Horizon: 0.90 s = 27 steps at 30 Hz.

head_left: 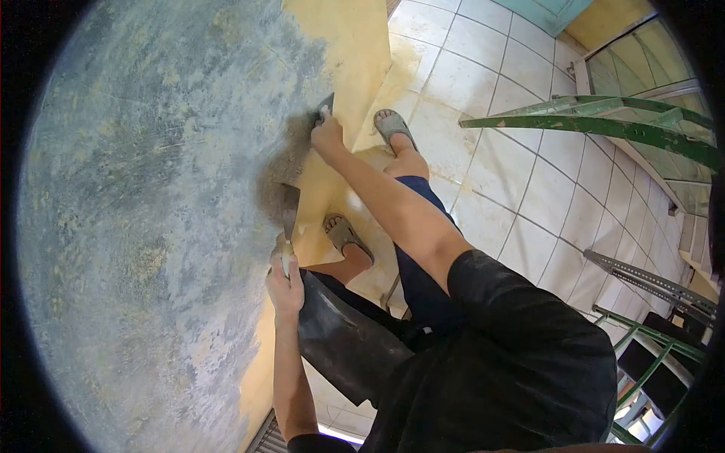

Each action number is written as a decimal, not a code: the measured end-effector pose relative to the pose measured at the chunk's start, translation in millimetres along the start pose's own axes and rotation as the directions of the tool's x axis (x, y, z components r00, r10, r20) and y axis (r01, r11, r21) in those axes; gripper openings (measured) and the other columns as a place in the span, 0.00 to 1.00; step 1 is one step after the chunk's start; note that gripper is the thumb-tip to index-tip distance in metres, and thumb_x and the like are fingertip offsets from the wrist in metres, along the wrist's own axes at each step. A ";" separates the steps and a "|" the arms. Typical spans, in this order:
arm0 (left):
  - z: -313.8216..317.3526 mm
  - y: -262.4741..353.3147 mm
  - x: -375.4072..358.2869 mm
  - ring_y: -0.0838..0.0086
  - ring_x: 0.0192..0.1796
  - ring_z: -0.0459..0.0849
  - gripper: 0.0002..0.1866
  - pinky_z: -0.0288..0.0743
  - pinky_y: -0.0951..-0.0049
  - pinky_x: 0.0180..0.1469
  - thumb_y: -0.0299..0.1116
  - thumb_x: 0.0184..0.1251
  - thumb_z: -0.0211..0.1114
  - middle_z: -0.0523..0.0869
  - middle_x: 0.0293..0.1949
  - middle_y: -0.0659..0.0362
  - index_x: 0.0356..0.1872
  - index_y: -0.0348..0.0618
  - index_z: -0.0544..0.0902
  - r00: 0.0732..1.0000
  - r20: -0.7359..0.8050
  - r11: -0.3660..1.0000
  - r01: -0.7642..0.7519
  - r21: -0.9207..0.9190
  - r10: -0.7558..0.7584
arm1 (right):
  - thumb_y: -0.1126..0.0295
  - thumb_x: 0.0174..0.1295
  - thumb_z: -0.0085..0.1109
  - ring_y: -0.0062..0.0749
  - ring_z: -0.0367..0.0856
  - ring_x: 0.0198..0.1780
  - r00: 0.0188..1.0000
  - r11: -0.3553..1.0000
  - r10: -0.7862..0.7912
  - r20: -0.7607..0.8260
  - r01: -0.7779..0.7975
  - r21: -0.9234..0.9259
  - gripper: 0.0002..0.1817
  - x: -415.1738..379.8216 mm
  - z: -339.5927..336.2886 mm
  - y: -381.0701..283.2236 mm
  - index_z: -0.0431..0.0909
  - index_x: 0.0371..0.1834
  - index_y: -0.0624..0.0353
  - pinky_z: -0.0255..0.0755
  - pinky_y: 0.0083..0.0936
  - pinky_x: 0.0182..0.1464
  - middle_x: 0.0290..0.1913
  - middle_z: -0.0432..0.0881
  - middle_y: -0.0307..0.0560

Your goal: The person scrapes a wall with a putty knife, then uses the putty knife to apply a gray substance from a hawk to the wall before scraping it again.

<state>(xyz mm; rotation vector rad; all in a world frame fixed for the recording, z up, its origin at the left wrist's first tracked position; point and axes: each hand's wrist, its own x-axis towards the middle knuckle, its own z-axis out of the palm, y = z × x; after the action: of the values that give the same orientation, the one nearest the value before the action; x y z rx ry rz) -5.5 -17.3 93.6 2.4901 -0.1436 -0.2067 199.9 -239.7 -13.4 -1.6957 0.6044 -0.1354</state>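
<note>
My right hand (328,138) reaches forward to the wall (151,211) and presses a small dark scraper (325,106) against it, at the edge where grey plaster meets bare yellow paint (355,45). My left hand (285,283) is lower and closer to me. It grips the pale handle of a putty knife (289,215), whose blade points up along the wall and carries grey plaster. A black tray (347,347) hangs just under that hand, against my leg. How the tray is held is hidden.
I stand in grey sandals (394,127) on a white tiled floor (529,181) dusted yellow near the wall. Green metal frames (604,121) and a perforated steel bar (649,283) stand to my right. A yellow and teal wall closes off the far side.
</note>
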 end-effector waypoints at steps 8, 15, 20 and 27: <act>-1.9 -8.4 -3.5 0.56 0.42 0.87 0.16 0.75 0.65 0.46 0.35 0.74 0.53 0.85 0.36 0.42 0.56 0.38 0.77 0.999 0.026 0.999 0.037 0.020 -0.037 | 0.82 0.57 0.43 0.59 0.67 0.68 0.999 0.991 0.036 0.019 -0.038 0.130 0.35 -5.0 -12.6 -15.2 0.55 0.73 0.68 0.61 0.37 0.71 0.67 0.68 0.70; -4.1 -8.6 -0.3 0.55 0.39 0.86 0.16 0.75 0.64 0.44 0.35 0.73 0.53 0.84 0.35 0.41 0.55 0.37 0.77 0.999 0.030 0.999 0.042 0.023 -0.043 | 0.79 0.61 0.43 0.56 0.79 0.55 0.986 0.967 0.129 -0.103 -0.102 0.232 0.31 16.9 1.5 3.7 0.61 0.72 0.63 0.71 0.40 0.57 0.56 0.79 0.67; -0.6 -7.5 3.4 0.47 0.36 0.83 0.13 0.74 0.57 0.40 0.36 0.72 0.55 0.83 0.31 0.41 0.48 0.37 0.78 0.997 -0.050 0.998 -0.059 0.022 0.060 | 0.81 0.60 0.41 0.59 0.79 0.52 0.986 0.998 -0.060 -0.154 0.064 0.022 0.31 4.3 17.2 1.6 0.62 0.72 0.62 0.71 0.45 0.55 0.51 0.80 0.68; -0.1 -1.6 3.3 0.42 0.35 0.81 0.10 0.73 0.54 0.37 0.34 0.69 0.57 0.82 0.31 0.40 0.43 0.37 0.79 0.996 -0.056 0.998 -0.066 -0.025 0.064 | 0.82 0.56 0.40 0.62 0.73 0.62 0.949 0.963 -0.251 -0.191 0.225 -0.146 0.37 -7.3 23.3 4.1 0.52 0.74 0.69 0.67 0.44 0.64 0.62 0.71 0.74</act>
<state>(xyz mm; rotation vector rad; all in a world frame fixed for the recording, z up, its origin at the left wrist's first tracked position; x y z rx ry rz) -2.1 -16.5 92.3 2.4576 -0.1971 -0.1116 202.0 -216.2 -20.7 -1.8851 0.5681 -0.4622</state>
